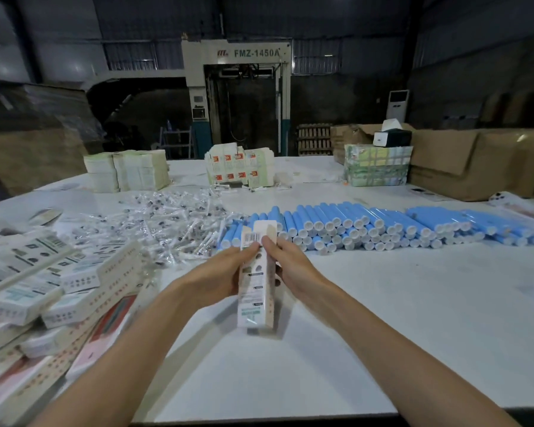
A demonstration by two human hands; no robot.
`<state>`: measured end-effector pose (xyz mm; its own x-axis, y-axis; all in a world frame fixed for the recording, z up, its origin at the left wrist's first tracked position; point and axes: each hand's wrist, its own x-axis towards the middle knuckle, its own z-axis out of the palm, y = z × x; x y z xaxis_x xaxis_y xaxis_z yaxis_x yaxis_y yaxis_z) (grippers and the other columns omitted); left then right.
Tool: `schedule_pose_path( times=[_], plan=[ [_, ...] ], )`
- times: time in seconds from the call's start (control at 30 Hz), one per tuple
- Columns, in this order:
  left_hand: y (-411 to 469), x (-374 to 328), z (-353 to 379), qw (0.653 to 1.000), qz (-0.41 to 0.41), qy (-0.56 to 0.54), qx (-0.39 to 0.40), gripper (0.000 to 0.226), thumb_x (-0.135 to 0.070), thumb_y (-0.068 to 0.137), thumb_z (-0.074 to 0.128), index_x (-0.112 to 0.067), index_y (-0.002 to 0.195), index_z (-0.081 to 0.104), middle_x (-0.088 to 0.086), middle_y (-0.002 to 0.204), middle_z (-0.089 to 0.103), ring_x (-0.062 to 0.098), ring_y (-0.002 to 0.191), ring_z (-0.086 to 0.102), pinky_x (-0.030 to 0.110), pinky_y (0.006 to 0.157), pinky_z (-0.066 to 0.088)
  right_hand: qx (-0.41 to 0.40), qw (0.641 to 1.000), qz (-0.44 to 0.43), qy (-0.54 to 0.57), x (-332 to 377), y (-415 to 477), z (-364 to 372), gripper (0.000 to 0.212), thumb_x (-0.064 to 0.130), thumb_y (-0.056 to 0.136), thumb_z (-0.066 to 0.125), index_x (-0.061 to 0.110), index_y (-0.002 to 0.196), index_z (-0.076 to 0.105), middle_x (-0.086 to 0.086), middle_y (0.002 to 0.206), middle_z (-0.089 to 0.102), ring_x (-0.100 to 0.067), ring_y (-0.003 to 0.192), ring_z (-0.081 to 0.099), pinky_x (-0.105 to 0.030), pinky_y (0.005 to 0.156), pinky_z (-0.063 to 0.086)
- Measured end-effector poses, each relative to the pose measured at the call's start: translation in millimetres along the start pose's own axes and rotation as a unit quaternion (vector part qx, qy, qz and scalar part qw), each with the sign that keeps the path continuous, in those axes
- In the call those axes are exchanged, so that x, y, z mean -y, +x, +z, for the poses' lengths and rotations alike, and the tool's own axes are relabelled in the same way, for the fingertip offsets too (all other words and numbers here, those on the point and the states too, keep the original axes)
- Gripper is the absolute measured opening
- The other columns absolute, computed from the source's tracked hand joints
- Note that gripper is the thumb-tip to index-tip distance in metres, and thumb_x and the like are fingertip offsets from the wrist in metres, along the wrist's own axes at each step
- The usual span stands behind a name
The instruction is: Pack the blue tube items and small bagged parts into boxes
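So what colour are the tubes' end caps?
White caps on blue tubes; head view.

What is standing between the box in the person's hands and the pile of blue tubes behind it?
Nothing visible does. The box, gripped by the left hand and the right hand, is right in front of the blue tubes. Both hands are occupied by it, though.

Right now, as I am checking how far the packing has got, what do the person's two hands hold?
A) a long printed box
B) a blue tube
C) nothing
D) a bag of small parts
A: the left hand and the right hand both grip a long printed box, while the blue tubes lie stacked on the table beyond it.
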<state>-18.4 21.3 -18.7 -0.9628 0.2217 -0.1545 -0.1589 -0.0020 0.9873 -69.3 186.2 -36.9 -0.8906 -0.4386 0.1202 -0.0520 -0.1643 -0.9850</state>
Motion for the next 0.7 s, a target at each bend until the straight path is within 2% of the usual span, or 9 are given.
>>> schedule_pose_path(
  times=[0.07, 0.13, 0.17, 0.23, 0.27, 0.37, 0.53, 0.63, 0.7],
  plan=[
    [5.0, 7.3, -4.2, 0.998, 0.025, -0.020, -0.046, 0.047, -0.040, 0.113, 0.051, -0.004, 0.139, 0.065, 0.020, 0.129, 0.075, 0.039, 0.119, 0.074, 0.053, 0.109, 0.056, -0.028, 0.990, -0.006, -0.139, 5.1, 10.1, -1.4, 0.045, 0.054, 0.106, 0.051, 0.012, 0.114, 0.065, 0.000, 0.096, 0.072, -0.013, 0.082, 0.066, -0.028, 0.070, 0.050],
    [8.9, 9.8, -11.8, 0.991, 0.045, -0.031, -0.122, 0.041, -0.038, 0.111, 0.056, -0.005, 0.132, 0.070, 0.016, 0.120, 0.080, 0.035, 0.110, 0.078, 0.047, 0.098, 0.062, -0.101, 0.964, -0.027, -0.245, 11.3, 29.1, -5.8, 0.044, 0.057, 0.107, 0.045, 0.016, 0.108, 0.061, 0.005, 0.095, 0.063, -0.012, 0.083, 0.059, -0.034, 0.079, 0.048],
    [10.7, 10.6, -14.7, 0.987, 0.053, -0.031, -0.150, 0.038, -0.038, 0.111, 0.058, -0.008, 0.129, 0.072, 0.014, 0.115, 0.081, 0.032, 0.105, 0.080, 0.042, 0.091, 0.065, -0.137, 0.946, -0.046, -0.290, 15.1, 39.7, -10.6, 0.039, 0.051, 0.108, 0.045, 0.015, 0.103, 0.059, 0.004, 0.093, 0.060, -0.014, 0.083, 0.058, -0.038, 0.081, 0.048],
    [12.2, 13.5, -20.3, 0.980, 0.065, -0.043, -0.183, 0.033, -0.037, 0.110, 0.061, -0.011, 0.126, 0.072, 0.014, 0.111, 0.082, 0.034, 0.104, 0.080, 0.044, 0.090, 0.066, -0.187, 0.894, -0.091, -0.397, 23.1, 64.1, -16.9, 0.028, 0.033, 0.109, 0.047, 0.009, 0.099, 0.057, -0.004, 0.095, 0.061, -0.023, 0.088, 0.060, -0.043, 0.081, 0.050],
    [12.7, 15.0, -22.0, 0.978, 0.070, -0.059, -0.188, 0.032, -0.036, 0.109, 0.062, -0.011, 0.126, 0.072, 0.016, 0.111, 0.082, 0.036, 0.104, 0.080, 0.046, 0.089, 0.066, -0.200, 0.863, -0.105, -0.452, 26.0, 77.5, -18.9, 0.022, 0.026, 0.109, 0.046, 0.007, 0.103, 0.057, -0.008, 0.102, 0.061, -0.028, 0.096, 0.059, -0.045, 0.083, 0.051],
    [11.3, 16.2, -23.1, 0.970, 0.091, -0.109, -0.197, 0.028, -0.034, 0.109, 0.062, -0.010, 0.122, 0.071, 0.017, 0.107, 0.082, 0.036, 0.093, 0.081, 0.042, 0.071, 0.067, -0.193, 0.791, -0.092, -0.573, 32.7, 116.4, -19.7, 0.022, 0.016, 0.107, 0.044, 0.001, 0.119, 0.053, -0.019, 0.127, 0.054, -0.036, 0.121, 0.047, -0.047, 0.095, 0.045],
    [10.2, 16.6, -26.6, 0.958, 0.142, -0.150, -0.197, 0.034, -0.035, 0.112, 0.058, -0.005, 0.125, 0.066, 0.026, 0.105, 0.079, 0.033, 0.076, 0.080, 0.040, 0.064, 0.066, -0.136, 0.733, 0.029, -0.666, 28.0, 152.8, -14.6, 0.040, 0.017, 0.105, 0.046, -0.001, 0.141, 0.046, -0.025, 0.148, 0.043, -0.039, 0.138, 0.037, -0.045, 0.101, 0.043],
    [9.9, 15.2, -26.5, 0.960, 0.136, -0.146, -0.198, 0.032, -0.038, 0.112, 0.057, -0.009, 0.124, 0.065, 0.023, 0.111, 0.079, 0.028, 0.068, 0.077, 0.037, 0.060, 0.065, -0.144, 0.726, 0.032, -0.672, 18.5, 158.8, -13.0, 0.038, 0.010, 0.104, 0.045, -0.004, 0.140, 0.047, -0.026, 0.146, 0.044, -0.040, 0.135, 0.041, -0.045, 0.100, 0.045],
    [9.3, 14.0, -24.8, 0.962, 0.119, -0.160, -0.188, 0.030, -0.036, 0.112, 0.055, -0.009, 0.121, 0.065, 0.020, 0.104, 0.080, 0.026, 0.067, 0.076, 0.036, 0.058, 0.064, -0.153, 0.724, 0.023, -0.673, 14.4, 159.9, -11.5, 0.036, 0.006, 0.105, 0.045, -0.007, 0.139, 0.046, -0.028, 0.145, 0.044, -0.041, 0.134, 0.042, -0.044, 0.099, 0.045]
  ],
)
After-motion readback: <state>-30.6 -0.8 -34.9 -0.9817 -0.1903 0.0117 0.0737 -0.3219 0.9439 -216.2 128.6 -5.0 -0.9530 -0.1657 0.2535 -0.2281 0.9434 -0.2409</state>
